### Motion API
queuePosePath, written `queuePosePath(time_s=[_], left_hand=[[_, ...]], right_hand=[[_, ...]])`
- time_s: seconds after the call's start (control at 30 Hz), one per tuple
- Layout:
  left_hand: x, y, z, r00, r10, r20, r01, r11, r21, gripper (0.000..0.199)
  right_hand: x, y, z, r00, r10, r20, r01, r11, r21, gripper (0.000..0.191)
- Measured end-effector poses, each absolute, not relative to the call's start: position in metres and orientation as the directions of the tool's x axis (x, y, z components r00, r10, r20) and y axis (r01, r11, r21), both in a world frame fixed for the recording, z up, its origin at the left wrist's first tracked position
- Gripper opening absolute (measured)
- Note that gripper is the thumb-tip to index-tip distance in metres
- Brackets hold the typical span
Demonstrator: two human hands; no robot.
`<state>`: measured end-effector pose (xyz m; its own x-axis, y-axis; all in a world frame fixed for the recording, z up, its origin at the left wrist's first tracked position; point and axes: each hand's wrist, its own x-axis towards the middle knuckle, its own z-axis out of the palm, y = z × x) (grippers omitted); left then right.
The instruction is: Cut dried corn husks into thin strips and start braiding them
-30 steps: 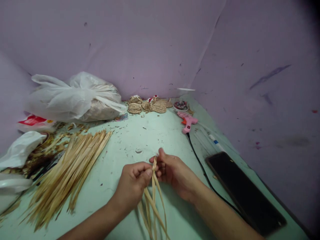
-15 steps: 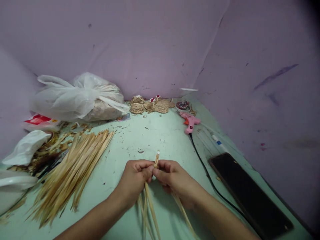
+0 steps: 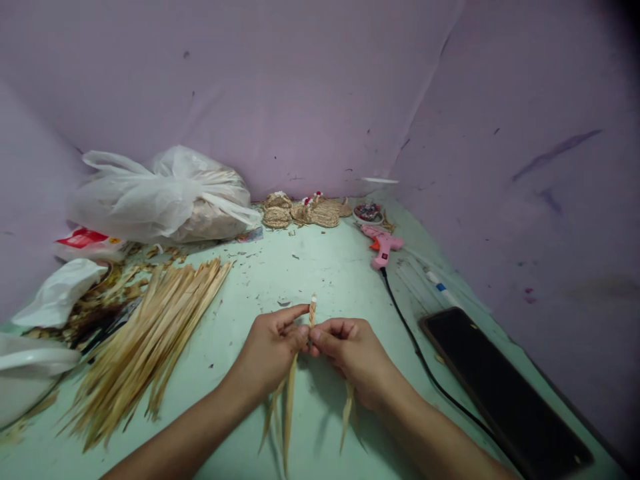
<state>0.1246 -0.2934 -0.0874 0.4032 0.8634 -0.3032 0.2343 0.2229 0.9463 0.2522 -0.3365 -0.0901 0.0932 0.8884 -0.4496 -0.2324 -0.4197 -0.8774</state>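
Observation:
A short braid of dried straw strips with a white tip points up and away from me between my two hands. My left hand pinches its lower end from the left, its index finger reaching beside the braid. From the right, my right hand pinches the same end, thumb and fingers closed. Loose straw strips hang below my left palm, and another few strips come out under my right hand. The exact grip on each strip is hidden by my fingers.
A bundle of straw strips lies left, beside a tied white plastic bag. Woven straw pieces rest by the back wall. To the right are a pink glue gun with a black cord, a bead dish and a phone.
My hands have risen slightly, and my left index finger has lifted beside the braid. The hanging strip ends have swung and drawn upward. The view has shifted slightly.

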Motion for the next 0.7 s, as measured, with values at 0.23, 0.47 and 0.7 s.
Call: queuePosePath(time_s=[0.23, 0.47, 0.7], left_hand=[[0.122, -0.308, -0.069, 0.301, 0.945, -0.129, 0.548, -0.061, 0.834, 0.016], [0.129, -0.340, -0.097, 0.582, 0.751, 0.311, 0.421, -0.606, 0.675, 0.027], [0.119, -0.328, -0.068, 0.542, 0.811, 0.220, 0.524, -0.531, 0.666, 0.021]], right_hand=[[0.248, -0.336, -0.095, 0.256, 0.862, -0.438, -0.236, -0.384, -0.893, 0.018], [0.241, -0.340, -0.095, 0.176, 0.815, -0.552, -0.530, -0.394, -0.751, 0.019], [0.244, -0.339, -0.097, 0.199, 0.821, -0.535, -0.499, -0.385, -0.776, 0.021]])
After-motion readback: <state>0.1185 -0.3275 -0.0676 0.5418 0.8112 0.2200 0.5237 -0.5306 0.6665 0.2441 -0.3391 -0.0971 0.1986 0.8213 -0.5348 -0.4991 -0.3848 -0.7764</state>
